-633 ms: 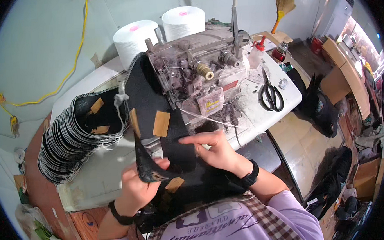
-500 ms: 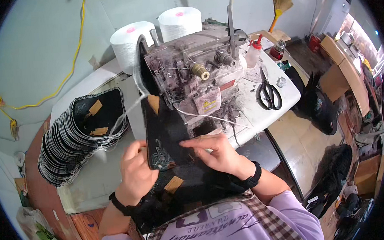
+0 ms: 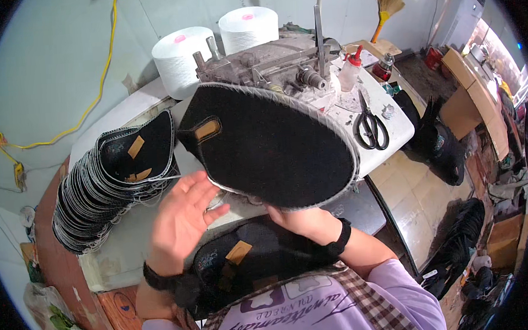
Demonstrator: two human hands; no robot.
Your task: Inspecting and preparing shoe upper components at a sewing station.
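A large black fabric piece (image 3: 275,146) with a white overstitched edge and a tan patch near its left end is raised in front of the sewing machine (image 3: 257,59), hiding much of it. At its lower edge my right hand (image 3: 300,220) grips it, thumb and fingertips partly hidden behind the fabric. My left hand (image 3: 182,215), slightly blurred, is open with fingers spread at the piece's lower left edge. A pale thread runs from near my left fingertips to a stack of black pieces (image 3: 90,194) with white edges on the left. More black fabric (image 3: 269,243) lies on my lap.
Two white thread cones (image 3: 248,30) stand behind the machine. To the right on the white table (image 3: 394,127) are black scissors (image 3: 370,125) and a red-capped bottle (image 3: 350,72). Black bundles (image 3: 456,244) and a cardboard box (image 3: 471,101) sit on the floor at right.
The black piece has been brought away from the machine, turned and lifted so its broad dark side shows. My left hand has let go of it and opened.
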